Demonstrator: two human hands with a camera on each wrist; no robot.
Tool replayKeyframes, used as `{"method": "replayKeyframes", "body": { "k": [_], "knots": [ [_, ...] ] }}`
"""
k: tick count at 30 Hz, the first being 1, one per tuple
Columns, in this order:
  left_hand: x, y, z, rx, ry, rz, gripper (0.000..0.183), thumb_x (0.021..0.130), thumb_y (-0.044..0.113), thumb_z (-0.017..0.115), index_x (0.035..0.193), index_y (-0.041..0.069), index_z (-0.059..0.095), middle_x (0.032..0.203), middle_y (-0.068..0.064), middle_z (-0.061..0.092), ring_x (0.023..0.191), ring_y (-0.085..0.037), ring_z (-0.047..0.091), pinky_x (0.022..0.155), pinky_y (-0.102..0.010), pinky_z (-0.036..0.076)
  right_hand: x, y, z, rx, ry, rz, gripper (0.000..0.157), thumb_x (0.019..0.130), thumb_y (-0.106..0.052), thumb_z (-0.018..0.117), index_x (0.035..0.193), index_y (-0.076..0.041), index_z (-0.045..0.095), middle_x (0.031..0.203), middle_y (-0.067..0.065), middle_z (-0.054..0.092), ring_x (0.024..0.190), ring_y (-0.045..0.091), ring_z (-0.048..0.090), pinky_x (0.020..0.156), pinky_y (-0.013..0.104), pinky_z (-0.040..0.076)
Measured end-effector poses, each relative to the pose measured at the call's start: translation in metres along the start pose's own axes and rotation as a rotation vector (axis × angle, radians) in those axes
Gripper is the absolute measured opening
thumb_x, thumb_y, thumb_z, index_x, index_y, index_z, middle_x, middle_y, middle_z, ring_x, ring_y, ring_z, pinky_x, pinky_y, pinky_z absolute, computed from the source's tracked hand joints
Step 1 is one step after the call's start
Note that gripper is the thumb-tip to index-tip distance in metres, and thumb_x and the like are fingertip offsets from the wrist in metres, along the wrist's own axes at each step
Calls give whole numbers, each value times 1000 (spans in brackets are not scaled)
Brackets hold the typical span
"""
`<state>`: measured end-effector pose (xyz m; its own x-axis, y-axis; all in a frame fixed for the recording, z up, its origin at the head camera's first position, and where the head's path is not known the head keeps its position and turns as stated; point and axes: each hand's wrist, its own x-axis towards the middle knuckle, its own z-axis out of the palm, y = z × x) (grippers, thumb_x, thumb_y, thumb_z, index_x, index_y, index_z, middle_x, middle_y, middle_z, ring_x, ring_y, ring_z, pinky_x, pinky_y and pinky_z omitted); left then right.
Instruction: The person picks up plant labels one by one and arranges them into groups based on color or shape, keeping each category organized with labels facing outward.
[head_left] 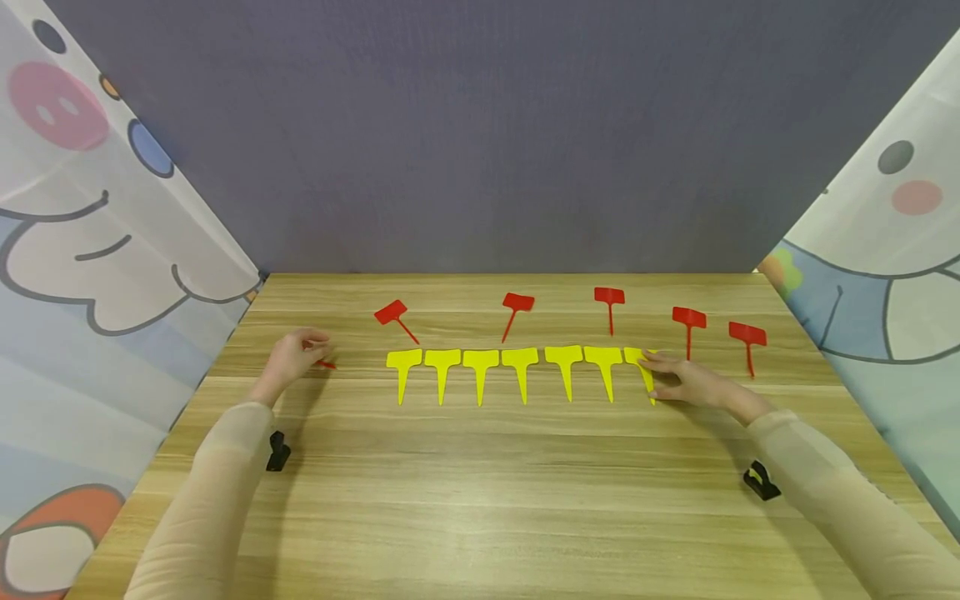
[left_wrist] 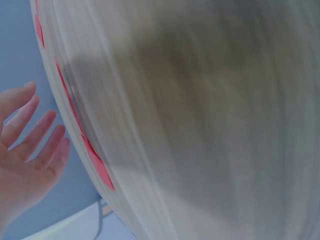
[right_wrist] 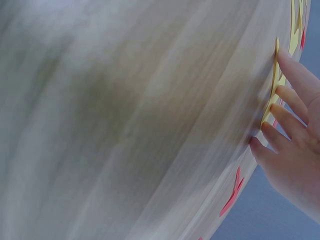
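Several yellow T-shaped plant labels (head_left: pixel 481 358) lie in a row across the wooden table, stakes toward me. At the row's right end, my right hand (head_left: pixel 690 383) touches the last yellow label (head_left: pixel 634 354), thumb by the stake's tip and fingers by the head. The right wrist view shows those fingers (right_wrist: pixel 287 117) extended along the label. At the left, my left hand (head_left: pixel 291 360) hovers over a red plant label (head_left: pixel 326 364), mostly hidden from the head view. Its fingers (left_wrist: pixel 42 132) are loosely spread above that label (left_wrist: pixel 97 165) in the left wrist view, holding nothing.
Several more red labels (head_left: pixel 518 302) lie spaced and tilted behind the yellow row. A black clip-like object (head_left: pixel 278 452) sits by the left forearm, another black one (head_left: pixel 761 481) by the right. A grey panel (head_left: pixel 495 150) stands behind the table (head_left: pixel 465 500), with printed curtains (head_left: pixel 82 250) at the sides.
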<state>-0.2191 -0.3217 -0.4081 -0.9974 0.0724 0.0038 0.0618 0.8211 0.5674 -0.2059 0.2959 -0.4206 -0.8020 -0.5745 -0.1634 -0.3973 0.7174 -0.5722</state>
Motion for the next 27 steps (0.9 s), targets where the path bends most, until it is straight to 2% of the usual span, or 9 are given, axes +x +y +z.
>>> {"method": "replayKeyframes", "body": {
  "k": [3,9,12,19,22,27],
  "knots": [
    [-2,-5,-2,28,16,-4,33,86,12,57,111,-8,55,104,-29,55,85,-35,52,68,-43,42,0,0,0,-5,4,-4,63,79,-19,65,127,12,37,135,31,26,121,52,19,94,61,23],
    [-4,-14,-7,60,38,-38,39,83,17,60,112,-8,53,115,-34,46,97,-44,48,79,-52,40,0,1,0,-7,6,-10,63,79,-18,65,127,12,38,134,31,27,121,52,20,94,61,23],
    [-5,-18,-8,64,41,-46,41,83,16,59,114,-10,50,116,-35,44,98,-46,47,79,-53,40,0,1,0,-1,6,-8,63,79,-19,65,127,12,38,135,31,27,121,52,19,94,61,23],
    [-5,-27,-10,64,50,-73,50,84,16,59,120,-15,42,115,-37,42,93,-44,48,74,-48,43,-1,0,1,5,7,-4,63,79,-19,65,127,12,37,135,31,26,121,52,19,94,61,23],
    [-5,-29,-11,57,40,-93,55,84,18,59,123,-15,38,116,-38,40,91,-42,49,71,-46,44,-1,-2,1,7,6,-2,63,79,-19,65,127,12,37,135,31,26,121,51,19,94,60,23],
    [-5,-32,-12,37,16,-126,57,85,18,57,125,-16,34,119,-38,38,97,-44,46,76,-49,44,-1,-3,0,3,3,2,63,80,-20,64,127,11,37,135,30,26,122,51,19,94,60,23]
  ]
}}
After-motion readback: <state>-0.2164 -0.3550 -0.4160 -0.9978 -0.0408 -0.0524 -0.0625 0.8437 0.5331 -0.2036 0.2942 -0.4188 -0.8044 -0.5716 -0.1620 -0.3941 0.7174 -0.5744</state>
